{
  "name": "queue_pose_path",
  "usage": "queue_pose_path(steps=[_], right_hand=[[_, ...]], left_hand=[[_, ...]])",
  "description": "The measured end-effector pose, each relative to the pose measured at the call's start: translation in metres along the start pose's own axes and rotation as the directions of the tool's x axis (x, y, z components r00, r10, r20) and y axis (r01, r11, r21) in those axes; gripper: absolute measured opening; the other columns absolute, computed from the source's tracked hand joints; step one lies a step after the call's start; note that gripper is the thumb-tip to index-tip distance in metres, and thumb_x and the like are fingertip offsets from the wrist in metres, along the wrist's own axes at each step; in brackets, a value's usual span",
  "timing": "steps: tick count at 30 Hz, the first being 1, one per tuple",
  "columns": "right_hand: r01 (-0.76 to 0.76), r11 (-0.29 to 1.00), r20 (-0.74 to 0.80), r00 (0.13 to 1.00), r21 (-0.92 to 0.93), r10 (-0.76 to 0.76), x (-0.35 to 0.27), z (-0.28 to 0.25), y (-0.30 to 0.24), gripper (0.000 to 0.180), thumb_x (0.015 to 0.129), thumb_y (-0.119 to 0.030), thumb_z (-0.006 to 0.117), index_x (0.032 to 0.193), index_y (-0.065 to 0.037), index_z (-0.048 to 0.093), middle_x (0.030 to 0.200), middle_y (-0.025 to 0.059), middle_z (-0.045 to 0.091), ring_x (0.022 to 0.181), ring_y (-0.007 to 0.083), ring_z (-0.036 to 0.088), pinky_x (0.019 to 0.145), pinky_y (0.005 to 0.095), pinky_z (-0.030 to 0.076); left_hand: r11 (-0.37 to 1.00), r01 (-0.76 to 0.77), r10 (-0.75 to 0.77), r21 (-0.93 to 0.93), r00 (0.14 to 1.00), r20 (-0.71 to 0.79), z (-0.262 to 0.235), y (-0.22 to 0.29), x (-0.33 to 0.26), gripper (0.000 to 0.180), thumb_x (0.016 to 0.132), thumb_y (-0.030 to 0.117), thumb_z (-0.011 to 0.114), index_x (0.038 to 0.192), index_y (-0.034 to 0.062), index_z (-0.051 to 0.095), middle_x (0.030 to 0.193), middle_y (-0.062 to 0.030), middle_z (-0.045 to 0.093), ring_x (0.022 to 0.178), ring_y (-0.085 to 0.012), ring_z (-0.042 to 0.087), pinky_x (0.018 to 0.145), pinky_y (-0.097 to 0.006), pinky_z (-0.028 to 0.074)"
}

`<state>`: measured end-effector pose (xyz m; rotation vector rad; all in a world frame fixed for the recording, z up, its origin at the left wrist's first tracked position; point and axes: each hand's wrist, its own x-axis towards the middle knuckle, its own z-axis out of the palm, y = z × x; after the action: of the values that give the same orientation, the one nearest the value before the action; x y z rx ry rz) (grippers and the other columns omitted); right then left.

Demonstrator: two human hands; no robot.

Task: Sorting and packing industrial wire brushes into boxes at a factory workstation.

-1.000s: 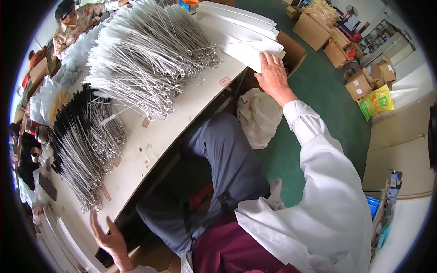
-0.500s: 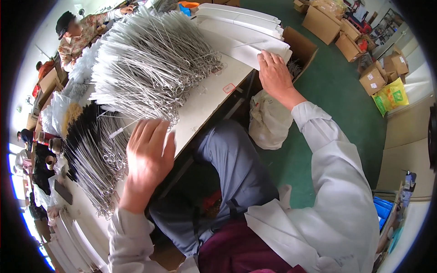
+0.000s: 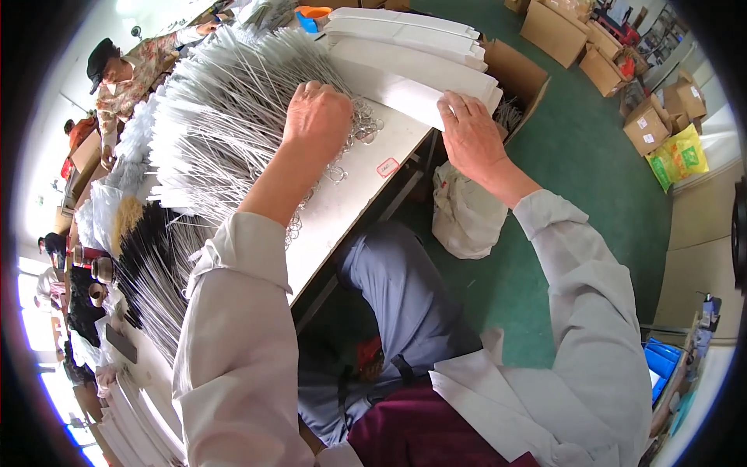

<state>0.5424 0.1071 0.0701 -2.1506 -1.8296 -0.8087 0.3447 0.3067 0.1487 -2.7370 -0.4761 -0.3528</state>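
My left hand [image 3: 317, 123] is closed, its fingers curled down at the right side of a big pile of thin wire brushes [image 3: 226, 117] with pale bristles and looped ends. Whatever its fingertips hold is hidden beneath the hand. My right hand [image 3: 473, 140] grips the near right end of a long white carton [image 3: 389, 82], fingers over its edge. Similar long white cartons [image 3: 401, 31] lie stacked just behind it. Black-bristled wire brushes [image 3: 159, 265] are heaped at the left, partly behind my left sleeve.
An open cardboard box [image 3: 525, 74] stands past the table's right end, with a pale sack [image 3: 467, 214] below it. A small red-edged label [image 3: 387, 166] is on the white tabletop [image 3: 319, 233]. Another person [image 3: 128, 70] works at the far left. Cardboard boxes [image 3: 556, 35] stand along the right.
My left hand has moved up and right, from above the black brushes to the pale pile's right side, and its fingers have curled. My right hand stays at the carton's end, whose near side now stands higher.
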Motion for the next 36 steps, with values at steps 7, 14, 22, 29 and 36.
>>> queue_pose_path(steps=[7,14,22,29,36], right_hand=[[-0.033,0.999,-0.007,0.999,0.030,0.033,0.001,-0.012,0.002,0.047,0.088,-0.008,0.063,0.132,0.006,0.054,0.138,0.0228,0.052,0.129,0.0367,0.050,0.113,0.0465,0.038],[-0.045,0.998,-0.006,0.999,0.040,0.046,-0.001,-0.045,0.016,0.046,0.084,-0.002,0.061,0.130,0.003,0.058,0.136,0.0215,0.054,0.125,0.0390,0.053,0.110,0.0479,0.041],[-0.184,0.979,-0.183,0.969,-0.083,0.166,-0.001,-0.105,0.039,0.042,0.084,-0.005,0.064,0.125,0.005,0.061,0.131,0.0201,0.059,0.121,0.0372,0.058,0.108,0.0460,0.044],[0.000,0.878,-0.172,0.981,0.480,0.094,0.000,-0.140,-0.037,0.052,0.077,-0.003,0.075,0.127,-0.001,0.061,0.136,0.0185,0.059,0.126,0.0392,0.056,0.109,0.0456,0.045],[0.401,0.574,-0.247,0.911,0.714,-0.329,0.000,-0.146,-0.165,0.062,0.071,0.001,0.079,0.130,-0.001,0.060,0.135,0.0229,0.057,0.121,0.0444,0.056,0.100,0.0510,0.050]], left_hand=[[0.942,0.320,-0.330,-0.105,0.938,-0.106,-0.035,-0.025,-0.001,0.022,0.091,0.015,0.062,0.106,0.0002,0.067,0.111,-0.0201,0.067,0.113,-0.0356,0.060,0.102,-0.048,0.048],[0.906,0.414,-0.412,-0.086,0.818,-0.401,-0.017,-0.067,-0.035,0.064,0.085,0.021,0.074,0.142,0.0050,0.049,0.116,-0.0201,0.060,0.116,-0.0386,0.055,0.104,-0.051,0.043],[0.920,0.377,-0.388,-0.102,0.851,-0.354,-0.020,-0.073,-0.052,0.050,0.090,0.031,0.070,0.130,0.0014,0.063,0.135,-0.0265,0.058,0.134,-0.0426,0.047,0.116,-0.051,0.032],[0.985,-0.032,-0.054,-0.168,0.873,-0.485,-0.105,-0.001,-0.109,0.056,0.082,0.017,0.076,0.135,0.0044,0.061,0.139,-0.0226,0.056,0.131,-0.0400,0.053,0.107,-0.053,0.046],[0.960,-0.102,0.021,-0.260,0.954,-0.298,-0.110,0.035,-0.200,0.078,0.072,0.030,0.082,0.136,-0.0066,0.055,0.131,-0.0248,0.058,0.126,-0.0397,0.054,0.115,-0.055,0.035]])
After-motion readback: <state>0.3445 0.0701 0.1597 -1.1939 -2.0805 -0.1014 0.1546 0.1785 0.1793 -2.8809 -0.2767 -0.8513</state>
